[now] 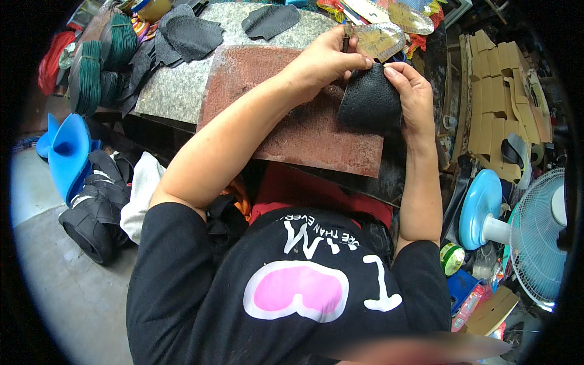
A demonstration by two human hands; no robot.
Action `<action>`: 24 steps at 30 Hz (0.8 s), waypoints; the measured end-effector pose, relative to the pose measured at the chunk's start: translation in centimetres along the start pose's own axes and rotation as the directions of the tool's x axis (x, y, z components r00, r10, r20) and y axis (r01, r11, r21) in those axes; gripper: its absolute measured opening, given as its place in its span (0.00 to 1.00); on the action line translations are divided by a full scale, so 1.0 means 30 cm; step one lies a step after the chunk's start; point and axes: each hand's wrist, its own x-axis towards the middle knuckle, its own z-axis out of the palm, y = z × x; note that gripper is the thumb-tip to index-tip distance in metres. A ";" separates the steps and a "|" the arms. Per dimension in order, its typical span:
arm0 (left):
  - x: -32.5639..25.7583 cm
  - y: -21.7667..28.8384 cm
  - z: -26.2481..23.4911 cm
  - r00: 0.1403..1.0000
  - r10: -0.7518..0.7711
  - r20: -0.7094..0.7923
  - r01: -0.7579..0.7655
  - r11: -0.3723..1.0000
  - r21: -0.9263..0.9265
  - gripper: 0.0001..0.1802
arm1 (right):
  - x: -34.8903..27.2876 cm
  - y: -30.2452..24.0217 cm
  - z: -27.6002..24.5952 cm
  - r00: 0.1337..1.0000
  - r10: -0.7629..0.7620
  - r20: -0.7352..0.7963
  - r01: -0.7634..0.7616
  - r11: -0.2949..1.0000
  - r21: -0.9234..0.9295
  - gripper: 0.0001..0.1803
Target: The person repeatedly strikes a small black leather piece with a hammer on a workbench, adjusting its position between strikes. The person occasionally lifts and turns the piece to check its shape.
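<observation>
Both my hands are at the far side of the worktable, at a black grained leather piece that hangs over a reddish-brown board. My left hand is closed, its thumb against the leather's top edge. A slim dark tool stands up among the left fingers; its kind is unclear. On the other side, my right hand pinches the leather's upper right corner between thumb and fingers. Just beyond the hands lies a yellowish, see-through sole-shaped piece with a pale stitched-looking rim.
Black leather cutouts lie on the grey speckled slab. Spools of green cord stand at the left. Curved blue sheets and black footwear-like items are below. At right are cardboard pieces and a fan.
</observation>
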 end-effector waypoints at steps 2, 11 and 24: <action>0.000 0.002 0.001 1.000 0.008 0.007 -0.008 1.000 0.016 0.14 | 0.001 -0.004 -0.003 1.000 0.024 0.006 -0.024 1.000 -0.011 0.07; 0.004 -0.002 -0.007 0.999 -0.004 0.042 0.003 1.000 0.018 0.15 | 0.012 0.012 -0.027 0.996 -0.008 0.087 0.000 0.996 0.093 0.07; 0.006 -0.005 -0.013 0.998 0.026 0.054 -0.028 0.999 0.025 0.16 | 0.006 0.001 -0.021 0.998 0.001 0.068 -0.008 0.995 0.103 0.06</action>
